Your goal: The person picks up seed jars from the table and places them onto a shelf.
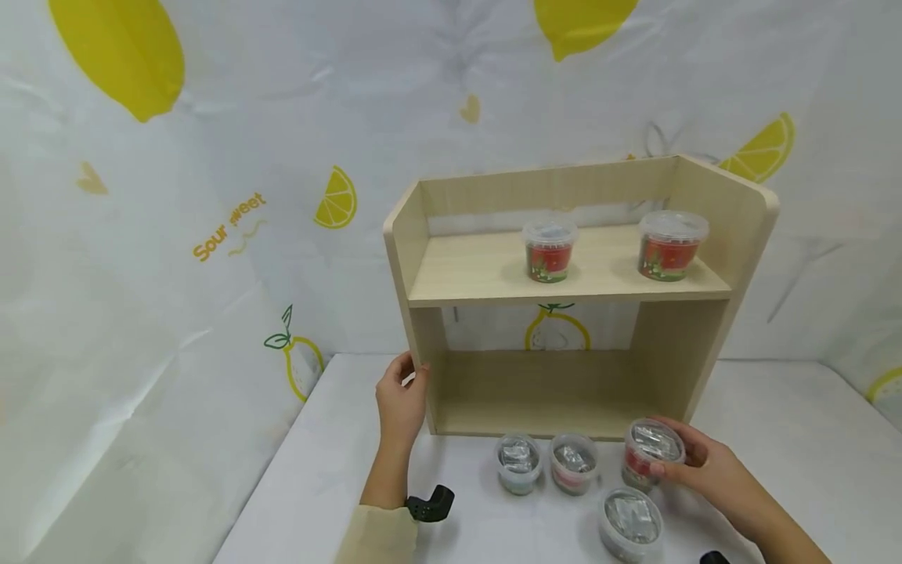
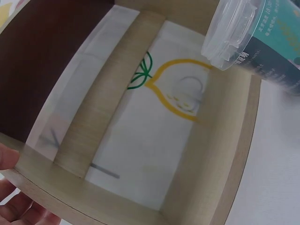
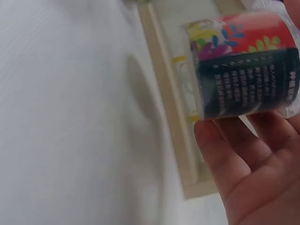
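Observation:
In the head view my left hand (image 1: 402,407) grips the left side panel of a small two-tier wooden shelf (image 1: 486,266). The left wrist view shows its thumb (image 2: 8,157) inside the panel and the other fingers outside. My right hand (image 1: 720,474) holds a lidded plastic cup (image 1: 654,443) by its side, in front of the shelf's lower right corner. Up close in the right wrist view, that cup (image 3: 246,65) has a red and dark-blue printed label. Three more lidded cups stand near it: one (image 1: 517,464) at left, one (image 1: 574,464) in the middle, one (image 1: 630,523) nearest me.
On the upper tier stand two red-labelled cups, one near the middle (image 1: 549,252) and one at right (image 1: 669,247). A white cloth (image 1: 317,470) covers the table. Behind the shelf hangs a lemon-print sheet (image 1: 282,141). A black band (image 1: 431,504) circles my left wrist.

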A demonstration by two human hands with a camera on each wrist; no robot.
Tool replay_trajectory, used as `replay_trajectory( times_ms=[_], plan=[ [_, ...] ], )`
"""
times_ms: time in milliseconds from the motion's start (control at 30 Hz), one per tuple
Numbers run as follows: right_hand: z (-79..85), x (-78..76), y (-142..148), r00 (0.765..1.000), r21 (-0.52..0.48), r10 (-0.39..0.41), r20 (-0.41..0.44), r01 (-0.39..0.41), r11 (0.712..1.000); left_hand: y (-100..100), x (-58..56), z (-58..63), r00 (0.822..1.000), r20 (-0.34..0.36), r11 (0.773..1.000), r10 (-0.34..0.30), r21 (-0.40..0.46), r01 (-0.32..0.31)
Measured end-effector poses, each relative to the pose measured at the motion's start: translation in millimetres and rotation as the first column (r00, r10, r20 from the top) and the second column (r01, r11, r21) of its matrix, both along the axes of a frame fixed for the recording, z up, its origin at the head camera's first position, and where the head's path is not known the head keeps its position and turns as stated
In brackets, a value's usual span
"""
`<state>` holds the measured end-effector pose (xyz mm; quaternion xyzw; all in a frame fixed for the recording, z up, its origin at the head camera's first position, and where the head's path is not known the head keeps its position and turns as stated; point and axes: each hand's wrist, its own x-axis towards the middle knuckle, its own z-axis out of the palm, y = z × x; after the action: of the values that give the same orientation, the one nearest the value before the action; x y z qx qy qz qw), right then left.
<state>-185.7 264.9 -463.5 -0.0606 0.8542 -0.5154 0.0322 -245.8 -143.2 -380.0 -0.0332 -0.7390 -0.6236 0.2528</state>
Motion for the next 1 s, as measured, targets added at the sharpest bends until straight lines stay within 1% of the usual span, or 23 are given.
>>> replay_trajectory(
  times_ms=[100, 167, 267, 367, 500, 600, 767, 900, 1000],
  plan=[
    [13.1, -2.5, -3.8, 0.999, 0.024, -0.031, -0.015, 0.031, 0.999, 0.6, -0.5, 1.0, 1.0, -0.006, 1.0, -0.006, 0.01, 0.006],
    [21.5, -3.4, -6.8, 0.999, 0.038, -0.034, -0.037, 0.035, 0.999, 0.6, -0.6, 1.3, 1.0, -0.007, 1.0, -0.009, 0.013, 0.009],
    [34.0, -4.2, -11.9, 0.996, 0.035, -0.027, -0.087, 0.03, 0.999, 0.3, -0.2, 0.9, 1.0, -0.003, 1.0, -0.01, 0.008, 0.01],
    [48.8, -4.9, -18.1, 0.988, 0.035, -0.016, -0.155, 0.022, 0.999, -0.1, -0.1, -0.2, 1.0, 0.006, 1.0, -0.003, -0.005, 0.004],
    [70.5, -6.1, -29.2, 0.972, 0.054, -0.008, -0.233, 0.021, 0.998, -0.5, 0.0, -1.7, 1.0, 0.013, 1.0, -0.001, -0.011, 0.001],
    [87.9, -7.2, -41.0, 0.961, 0.072, 0.004, -0.275, 0.016, 0.997, -0.9, 0.1, -2.8, 1.0, 0.009, 1.0, -0.001, -0.004, 0.001],
    [116.9, -8.5, -64.1, 0.941, 0.069, 0.043, -0.336, -0.021, 0.997, -0.8, -0.9, -3.8, 1.0, 0.0, 1.0, 0.002, -0.005, -0.002],
    [139.0, -11.5, -83.4, 0.916, 0.087, 0.081, -0.393, -0.051, 0.995, 0.2, -0.8, -3.2, 1.0, 0.003, 1.0, 0.009, -0.005, -0.009],
    [155.8, -14.5, -98.4, 0.893, 0.083, 0.12, -0.435, -0.093, 0.992, 1.6, 0.8, -1.7, 1.0, 0.001, 1.0, 0.019, -0.004, -0.019]
  ],
)
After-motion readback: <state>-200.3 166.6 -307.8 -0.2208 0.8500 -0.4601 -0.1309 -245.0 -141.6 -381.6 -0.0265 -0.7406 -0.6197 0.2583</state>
